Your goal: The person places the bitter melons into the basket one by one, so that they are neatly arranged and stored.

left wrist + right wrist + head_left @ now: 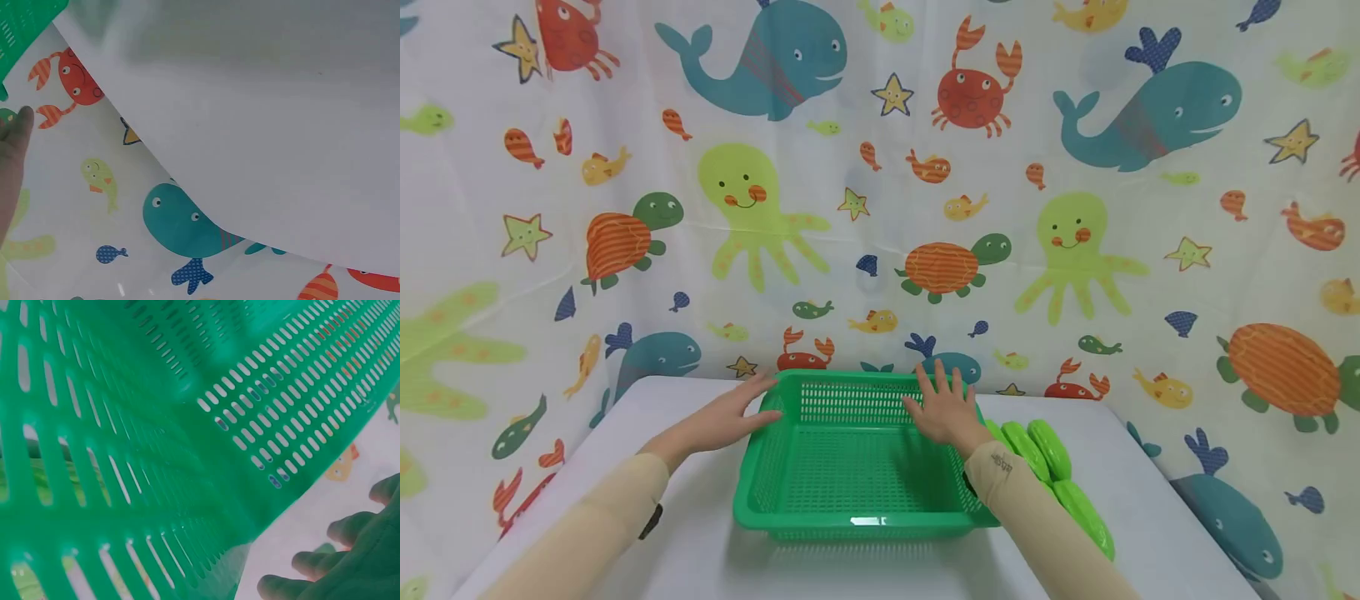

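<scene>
Left hand (730,414): fingers straight, flat against the left rim of the green basket (850,508), holding nothing. Right hand (946,408): fingers spread, resting over the basket's far right corner, no grip. Basket between both hands on the white table (1150,500), empty inside. Green lids (1051,450) stacked just right of the right forearm, none yet in the basket; loading appears not begun.

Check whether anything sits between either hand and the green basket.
Nothing visible does. The left hand rests with straight fingers at the green basket's far-left corner, and the right hand lies over its far-right rim. The green discs lie outside, to the right.
</scene>
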A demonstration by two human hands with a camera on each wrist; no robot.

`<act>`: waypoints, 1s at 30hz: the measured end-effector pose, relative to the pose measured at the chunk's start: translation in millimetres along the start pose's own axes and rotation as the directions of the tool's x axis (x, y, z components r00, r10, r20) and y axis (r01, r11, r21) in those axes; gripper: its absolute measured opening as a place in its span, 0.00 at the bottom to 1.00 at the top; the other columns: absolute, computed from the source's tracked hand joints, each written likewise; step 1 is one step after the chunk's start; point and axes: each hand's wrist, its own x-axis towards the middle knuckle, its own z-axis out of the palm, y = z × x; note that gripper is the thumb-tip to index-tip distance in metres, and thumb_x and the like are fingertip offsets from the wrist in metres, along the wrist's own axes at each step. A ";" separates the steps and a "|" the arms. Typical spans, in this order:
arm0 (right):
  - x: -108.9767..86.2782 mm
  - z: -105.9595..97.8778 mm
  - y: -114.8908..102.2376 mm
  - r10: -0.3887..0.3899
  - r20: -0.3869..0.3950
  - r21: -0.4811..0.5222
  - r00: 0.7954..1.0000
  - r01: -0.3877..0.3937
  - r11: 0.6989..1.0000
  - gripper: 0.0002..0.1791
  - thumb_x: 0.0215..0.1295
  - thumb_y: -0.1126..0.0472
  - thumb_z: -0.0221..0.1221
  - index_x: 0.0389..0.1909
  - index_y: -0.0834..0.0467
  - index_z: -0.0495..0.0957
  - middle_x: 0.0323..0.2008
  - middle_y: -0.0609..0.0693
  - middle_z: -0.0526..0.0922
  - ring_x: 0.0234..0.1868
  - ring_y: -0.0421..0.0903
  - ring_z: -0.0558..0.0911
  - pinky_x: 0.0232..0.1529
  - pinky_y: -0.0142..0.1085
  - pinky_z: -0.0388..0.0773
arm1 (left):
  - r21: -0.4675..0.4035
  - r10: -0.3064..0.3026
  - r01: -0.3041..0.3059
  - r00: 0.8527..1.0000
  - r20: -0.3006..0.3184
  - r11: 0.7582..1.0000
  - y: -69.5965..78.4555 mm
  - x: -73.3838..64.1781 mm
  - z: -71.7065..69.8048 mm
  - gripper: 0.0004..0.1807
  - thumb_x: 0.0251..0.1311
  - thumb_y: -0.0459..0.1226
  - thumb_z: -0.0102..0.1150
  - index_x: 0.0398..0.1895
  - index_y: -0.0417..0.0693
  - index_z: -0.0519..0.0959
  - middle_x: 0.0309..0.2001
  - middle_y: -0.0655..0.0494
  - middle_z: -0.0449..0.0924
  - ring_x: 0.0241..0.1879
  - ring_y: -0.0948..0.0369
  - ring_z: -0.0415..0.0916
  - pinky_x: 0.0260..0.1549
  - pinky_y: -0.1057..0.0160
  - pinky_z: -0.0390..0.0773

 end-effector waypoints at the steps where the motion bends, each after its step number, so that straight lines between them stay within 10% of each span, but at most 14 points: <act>1: 0.8 0.1 0.1 0.002 0.002 -0.003 1.000 -0.002 1.000 0.38 0.75 0.37 0.39 0.79 0.48 0.41 0.78 0.58 0.36 0.75 0.67 0.37 0.69 0.68 0.39 | -0.011 0.003 -0.003 1.000 0.004 1.000 -5.1 -4.0 -2.0 0.39 0.68 0.55 0.53 0.72 0.38 0.61 0.74 0.33 0.47 0.71 0.33 0.46 0.62 0.29 0.57; 12: 2.6 -6.1 5.6 0.016 0.002 0.021 1.000 -0.016 1.000 0.39 0.75 0.37 0.39 0.79 0.49 0.39 0.78 0.59 0.35 0.75 0.67 0.36 0.69 0.68 0.38 | -0.027 0.140 -0.143 0.986 -0.087 0.989 -22.4 -13.1 -2.3 0.24 0.63 0.47 0.63 0.56 0.42 0.78 0.59 0.43 0.72 0.55 0.41 0.74 0.52 0.41 0.78; 30: -46.2 -80.2 49.1 -0.104 -0.098 0.164 0.990 0.119 0.979 0.40 0.78 0.43 0.40 0.77 0.63 0.38 0.75 0.69 0.37 0.73 0.72 0.36 0.70 0.67 0.35 | 0.009 0.163 -0.163 0.985 -0.058 0.987 -22.8 -10.9 -6.4 0.25 0.60 0.50 0.65 0.53 0.41 0.81 0.53 0.49 0.73 0.52 0.46 0.76 0.52 0.44 0.78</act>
